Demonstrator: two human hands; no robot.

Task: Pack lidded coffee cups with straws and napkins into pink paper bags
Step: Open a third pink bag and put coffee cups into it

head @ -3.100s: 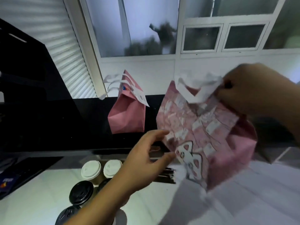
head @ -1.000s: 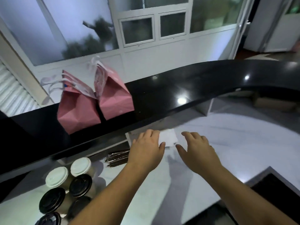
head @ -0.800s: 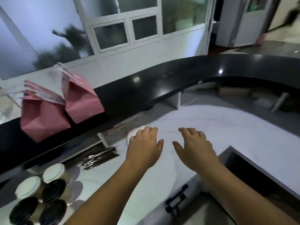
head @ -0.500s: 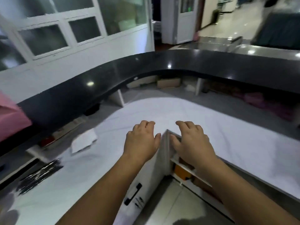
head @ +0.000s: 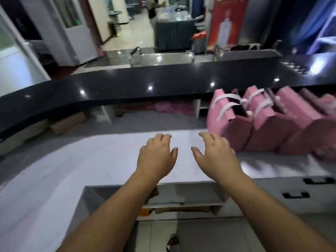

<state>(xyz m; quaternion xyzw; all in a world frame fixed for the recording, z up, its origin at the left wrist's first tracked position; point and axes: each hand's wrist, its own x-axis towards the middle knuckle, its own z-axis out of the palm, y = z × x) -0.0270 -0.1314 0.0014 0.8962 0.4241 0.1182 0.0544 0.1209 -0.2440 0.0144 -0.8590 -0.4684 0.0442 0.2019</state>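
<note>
Left hand [head: 157, 157] fingers loosely spread, holding nothing, over the white worktop [head: 91, 160] | right hand [head: 215, 155] likewise, fingers relaxed and apart, empty | pink paper bags [head: 269, 128], matte with white ribbon handles, lined along the worktop's far right edge, nearest just beside the right hand | glossy black counter ledge [head: 145, 84] above.

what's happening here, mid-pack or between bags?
Between bags, it looks like. Both hands are empty: the left hand and right hand hover with loosely spread fingers over the white counter, holding nothing. A row of pink paper bags with white handles stands on the counter to the right, under the edge of the black bar top. No cups, straws or napkins are in view at this moment.
</note>
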